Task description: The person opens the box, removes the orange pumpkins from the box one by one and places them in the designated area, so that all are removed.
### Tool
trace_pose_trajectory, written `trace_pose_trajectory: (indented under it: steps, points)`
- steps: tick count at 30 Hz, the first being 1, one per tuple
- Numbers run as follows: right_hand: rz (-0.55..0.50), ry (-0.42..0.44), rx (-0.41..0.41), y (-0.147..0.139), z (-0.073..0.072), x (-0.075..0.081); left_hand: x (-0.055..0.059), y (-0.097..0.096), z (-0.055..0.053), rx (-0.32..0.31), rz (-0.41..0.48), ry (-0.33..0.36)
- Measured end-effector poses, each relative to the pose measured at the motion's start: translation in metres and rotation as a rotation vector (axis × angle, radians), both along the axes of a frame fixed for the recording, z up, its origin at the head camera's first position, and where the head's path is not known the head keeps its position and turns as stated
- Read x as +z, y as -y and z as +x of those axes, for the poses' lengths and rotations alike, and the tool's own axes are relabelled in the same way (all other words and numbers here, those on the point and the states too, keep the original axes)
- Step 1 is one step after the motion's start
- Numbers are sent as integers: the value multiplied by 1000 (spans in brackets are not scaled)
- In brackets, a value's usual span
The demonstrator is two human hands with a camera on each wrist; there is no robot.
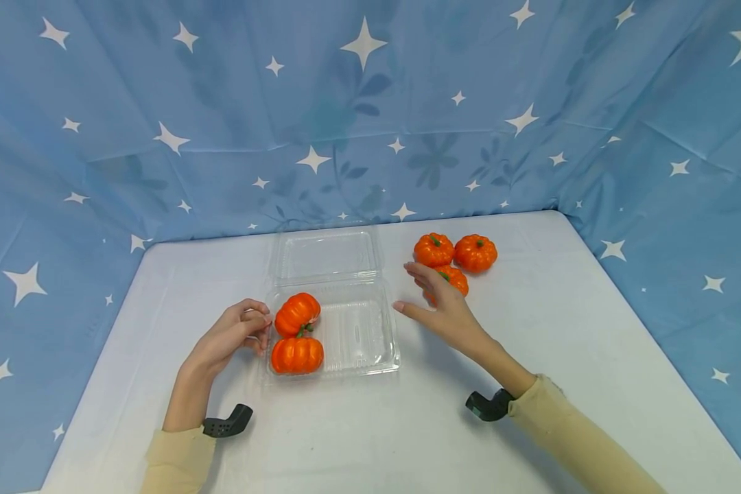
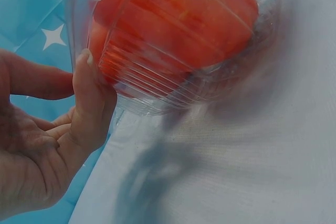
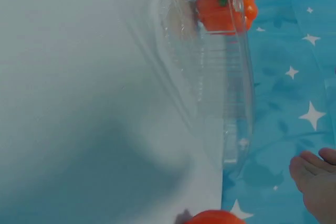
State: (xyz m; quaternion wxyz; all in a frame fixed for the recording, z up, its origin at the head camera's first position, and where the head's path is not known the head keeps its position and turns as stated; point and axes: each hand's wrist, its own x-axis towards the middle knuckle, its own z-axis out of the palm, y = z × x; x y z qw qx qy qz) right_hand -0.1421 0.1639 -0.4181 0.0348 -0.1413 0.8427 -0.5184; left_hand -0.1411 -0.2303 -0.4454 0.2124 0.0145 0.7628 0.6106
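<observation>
A clear plastic clamshell container (image 1: 358, 336) lies with its lid (image 1: 328, 255) folded back. Two small orange pumpkins (image 1: 298, 355) sit in its left part, one behind the other. My left hand (image 1: 231, 336) is at the container's left side; in the left wrist view the thumb and fingers (image 2: 86, 87) pinch its rim. My right hand (image 1: 444, 312) hovers right of the container, fingers spread and holding nothing, partly covering the front pumpkin (image 1: 455, 278) of a group of three. Behind that one are two more pumpkins (image 1: 433, 250) (image 1: 476, 253).
A white cloth covers the table (image 1: 358, 439). Blue curtain (image 1: 234, 89) with white stars hangs behind it and along both sides. Each wrist carries a black camera mount (image 1: 228, 421).
</observation>
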Motion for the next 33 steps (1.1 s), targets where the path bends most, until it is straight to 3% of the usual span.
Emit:
trace_pose_trajectory:
  steps: [5,17,28,33]
  points:
    - [-1,-4,71,17,3,3,1,0,0,-2,-1,-1]
    - [-30,89,194,58,7,0,0,0,-1,2,0,8]
    - [-32,201,254,77,6,-9,2,0,0,10,-3,6]
    - [24,261,265,91,6,-13,2,0,-1,8,-5,7]
